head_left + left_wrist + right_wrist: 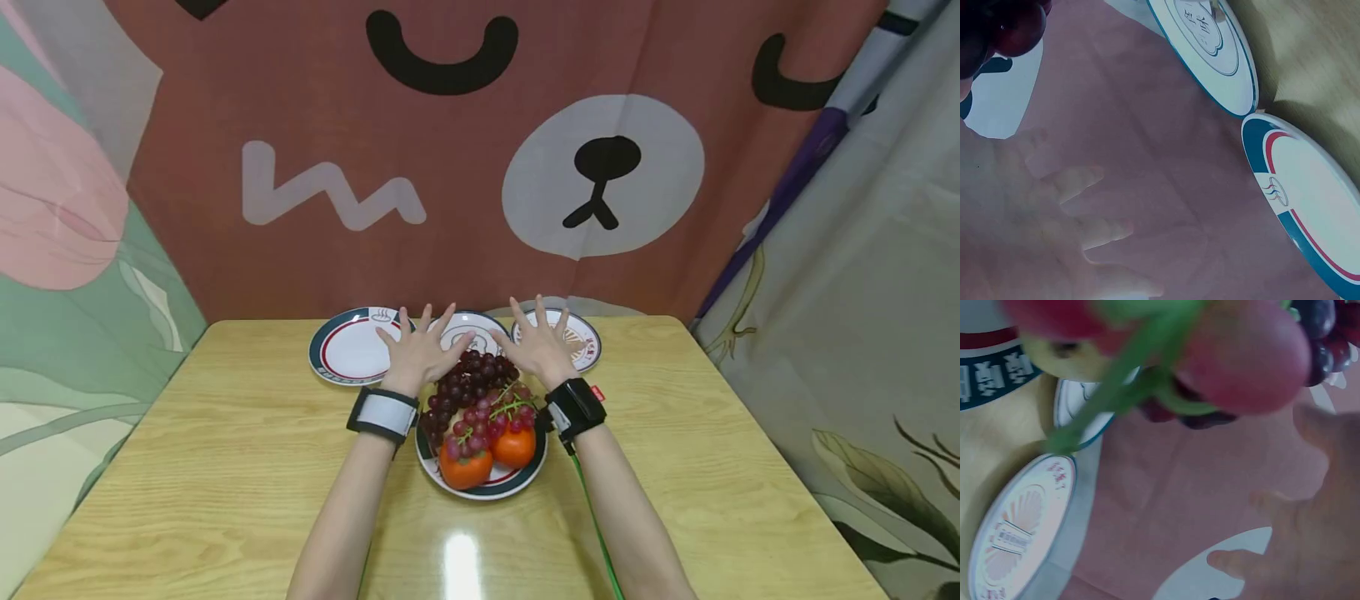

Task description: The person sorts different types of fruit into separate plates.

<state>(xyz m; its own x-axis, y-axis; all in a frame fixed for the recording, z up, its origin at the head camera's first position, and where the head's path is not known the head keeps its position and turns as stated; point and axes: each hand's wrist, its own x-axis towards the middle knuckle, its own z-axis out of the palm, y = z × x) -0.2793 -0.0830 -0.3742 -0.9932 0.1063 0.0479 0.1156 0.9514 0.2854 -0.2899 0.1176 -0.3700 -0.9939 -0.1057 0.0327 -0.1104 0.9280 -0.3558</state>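
Note:
Both hands reach forward over the table with fingers straight and spread. My left hand [422, 353] is just left of the dark grapes [472, 379], overlapping the blue-rimmed plate [349, 350] in the head view. On the other side, my right hand [538, 346] overlaps the small plate with a shell-like print [587, 343]. Neither hand holds anything. Between the wrists stands a fruit plate [487, 492] with dark grapes, red grapes [480, 425] on green stems and two orange persimmons [467, 468]. In the right wrist view, a pale yellow fruit [1066, 359] shows beneath the red grapes.
A white plate with a line drawing [468, 325] stands between the two outer plates at the table's back edge. Behind hangs a curtain [465, 250] with a bear print. A green cable [596, 517] runs from the right wrist band along the forearm.

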